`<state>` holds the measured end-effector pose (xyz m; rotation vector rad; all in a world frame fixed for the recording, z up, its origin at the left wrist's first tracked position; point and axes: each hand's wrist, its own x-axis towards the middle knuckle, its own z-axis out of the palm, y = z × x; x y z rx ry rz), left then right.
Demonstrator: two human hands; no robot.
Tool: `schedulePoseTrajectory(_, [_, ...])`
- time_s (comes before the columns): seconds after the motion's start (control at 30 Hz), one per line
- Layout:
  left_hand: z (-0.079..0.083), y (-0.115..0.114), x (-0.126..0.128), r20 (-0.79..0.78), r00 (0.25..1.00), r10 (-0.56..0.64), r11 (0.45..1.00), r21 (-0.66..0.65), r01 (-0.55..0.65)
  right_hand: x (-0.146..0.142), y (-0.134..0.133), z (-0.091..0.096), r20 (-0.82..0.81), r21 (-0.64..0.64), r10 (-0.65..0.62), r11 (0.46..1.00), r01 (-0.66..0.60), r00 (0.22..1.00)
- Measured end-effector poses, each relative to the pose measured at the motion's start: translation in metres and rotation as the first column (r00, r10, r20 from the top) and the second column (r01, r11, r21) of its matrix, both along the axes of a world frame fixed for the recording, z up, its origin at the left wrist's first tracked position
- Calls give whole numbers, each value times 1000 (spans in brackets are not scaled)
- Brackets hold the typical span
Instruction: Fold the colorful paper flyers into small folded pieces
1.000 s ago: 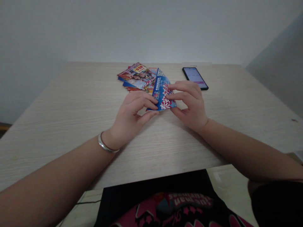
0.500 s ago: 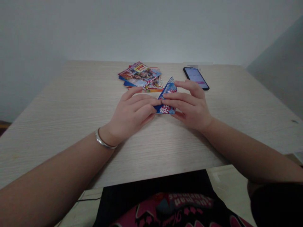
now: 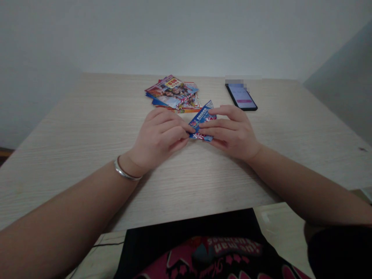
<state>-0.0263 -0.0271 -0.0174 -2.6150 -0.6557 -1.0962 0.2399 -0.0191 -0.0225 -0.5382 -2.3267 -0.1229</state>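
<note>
A small folded piece of printed paper (image 3: 200,117), blue with red and white lettering, is between my hands over the table. It has a triangular shape with a point toward the back right. My left hand (image 3: 162,133), with a silver bracelet on the wrist, pinches its left corner between thumb and fingers. On the paper's right side, my right hand (image 3: 234,131) grips it, fingers laid across the front and the thumb beneath. The right fingertips cover part of the print.
Behind my left hand lies a loose pile of colourful printed leaflets (image 3: 174,93). A phone (image 3: 242,97) with a lit screen lies farther back on the right. The pale wooden table (image 3: 87,116) reaches to the wall. Dark printed clothing (image 3: 215,252) shows at the bottom.
The folded paper has tilted lower and turned slightly, so more of its blue left part shows. My left fingers have drawn back a little to the left, and the right index finger has come down.
</note>
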Motion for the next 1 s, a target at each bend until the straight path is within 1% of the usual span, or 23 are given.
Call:
schedulePoseTrajectory(0.1, [-2,-1,2,49,999,-6,991,-133,12,-4,0,0,-45,-137,-44,990,38,998])
schedulePoseTrajectory(0.13, [-2,-1,2,68,998,-11,987,-157,22,-5,0,0,-59,-172,-61,984,50,996])
schedulePoseTrajectory(0.2, [-3,-2,4,114,993,-22,982,-182,42,-7,-2,1,-91,-200,-83,978,64,992])
schedulePoseTrajectory(0.37, [-5,-6,5,221,975,-21,965,-252,78,-11,-4,-1,-200,-171,-54,985,20,978])
schedulePoseTrajectory(0.53, [-9,-5,5,257,962,90,954,-300,-9,-9,2,-8,-308,-139,-27,990,-17,951])
schedulePoseTrajectory(0.67, [-11,-3,5,309,939,150,946,-322,-45,-6,4,-8,-315,-159,-58,987,8,947])
schedulePoseTrajectory(0.83, [-11,-6,7,349,924,155,933,-360,-20,-6,2,-6,-334,-129,-36,992,-8,942])
schedulePoseTrajectory(1.0, [-13,-6,8,359,920,156,921,-389,-5,-6,2,-6,-306,-149,-95,988,51,947])
